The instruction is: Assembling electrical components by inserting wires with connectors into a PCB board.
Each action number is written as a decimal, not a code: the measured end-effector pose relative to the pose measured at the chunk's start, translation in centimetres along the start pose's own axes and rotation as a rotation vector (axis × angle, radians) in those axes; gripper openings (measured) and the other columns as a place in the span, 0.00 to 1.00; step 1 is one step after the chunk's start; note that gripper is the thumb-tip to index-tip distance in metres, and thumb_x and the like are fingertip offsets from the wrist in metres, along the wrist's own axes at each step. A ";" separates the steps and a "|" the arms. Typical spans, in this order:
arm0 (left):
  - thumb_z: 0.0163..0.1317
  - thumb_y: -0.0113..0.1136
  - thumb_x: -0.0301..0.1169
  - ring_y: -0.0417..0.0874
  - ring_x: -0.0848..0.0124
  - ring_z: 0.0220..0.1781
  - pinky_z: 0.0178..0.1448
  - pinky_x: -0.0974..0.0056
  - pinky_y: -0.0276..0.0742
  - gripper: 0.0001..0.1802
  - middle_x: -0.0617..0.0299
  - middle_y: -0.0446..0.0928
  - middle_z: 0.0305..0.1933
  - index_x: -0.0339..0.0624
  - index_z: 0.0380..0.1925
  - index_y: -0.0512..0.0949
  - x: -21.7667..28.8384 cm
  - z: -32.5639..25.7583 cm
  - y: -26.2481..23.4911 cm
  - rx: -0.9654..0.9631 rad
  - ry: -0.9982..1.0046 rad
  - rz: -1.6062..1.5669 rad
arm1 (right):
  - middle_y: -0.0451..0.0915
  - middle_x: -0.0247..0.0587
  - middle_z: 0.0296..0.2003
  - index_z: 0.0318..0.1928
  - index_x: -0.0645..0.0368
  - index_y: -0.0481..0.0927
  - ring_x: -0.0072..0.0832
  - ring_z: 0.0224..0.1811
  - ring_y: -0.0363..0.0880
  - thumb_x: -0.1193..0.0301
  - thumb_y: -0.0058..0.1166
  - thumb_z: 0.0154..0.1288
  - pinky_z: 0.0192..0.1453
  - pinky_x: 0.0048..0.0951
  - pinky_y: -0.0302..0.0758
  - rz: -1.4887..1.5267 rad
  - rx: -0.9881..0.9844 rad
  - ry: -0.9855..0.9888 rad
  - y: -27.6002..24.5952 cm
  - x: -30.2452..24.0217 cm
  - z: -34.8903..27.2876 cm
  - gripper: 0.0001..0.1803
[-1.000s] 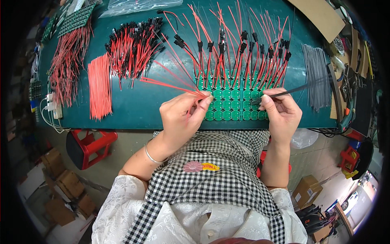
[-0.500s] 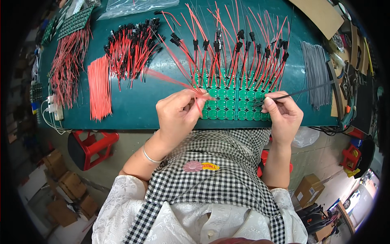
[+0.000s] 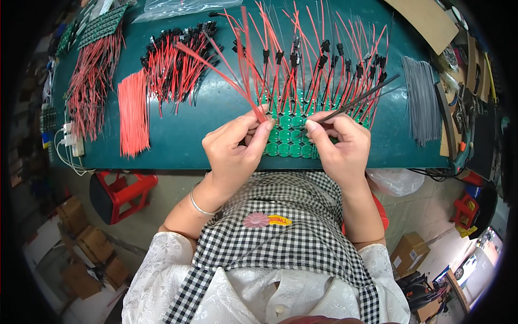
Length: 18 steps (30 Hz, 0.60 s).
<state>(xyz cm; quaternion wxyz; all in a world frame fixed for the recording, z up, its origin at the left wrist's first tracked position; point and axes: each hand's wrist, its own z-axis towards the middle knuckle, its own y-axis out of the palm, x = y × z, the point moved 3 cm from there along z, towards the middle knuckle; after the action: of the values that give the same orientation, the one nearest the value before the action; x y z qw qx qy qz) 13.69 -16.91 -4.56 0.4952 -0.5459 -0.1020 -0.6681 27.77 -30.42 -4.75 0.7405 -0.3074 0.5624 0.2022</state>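
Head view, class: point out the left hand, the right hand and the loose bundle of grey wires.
left hand (image 3: 237, 148), head view, back of the hand
right hand (image 3: 340, 143), head view, back of the hand
bundle of grey wires (image 3: 422, 100), head view, middle of the bundle

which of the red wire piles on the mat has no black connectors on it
The neat bundle of plain red wires, lying straight near the mat's front edge. The heaps to its left and right are tangled and carry black connectors.

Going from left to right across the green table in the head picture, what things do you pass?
Messy red wire pile → straight red wire bundle → red-and-black connector wires → left hand → right hand → grey wire bundle.
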 end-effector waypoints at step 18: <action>0.63 0.69 0.20 0.84 0.80 0.26 0.30 0.75 0.79 0.05 0.62 0.85 0.28 0.31 0.38 0.86 -0.1 -0.1 1.3 -0.111 -0.239 -0.260 | 0.87 0.44 0.33 0.32 0.70 0.83 0.25 0.28 0.86 0.81 0.65 0.62 0.31 0.23 0.82 -0.098 0.013 -0.059 0.6 -0.4 0.2 0.04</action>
<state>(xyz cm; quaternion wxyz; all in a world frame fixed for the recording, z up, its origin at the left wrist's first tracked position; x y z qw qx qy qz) 14.65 -17.54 -5.21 0.3583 -0.6299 -0.1928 -0.6615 27.38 -29.83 -4.45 0.7677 -0.3236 0.5258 0.1713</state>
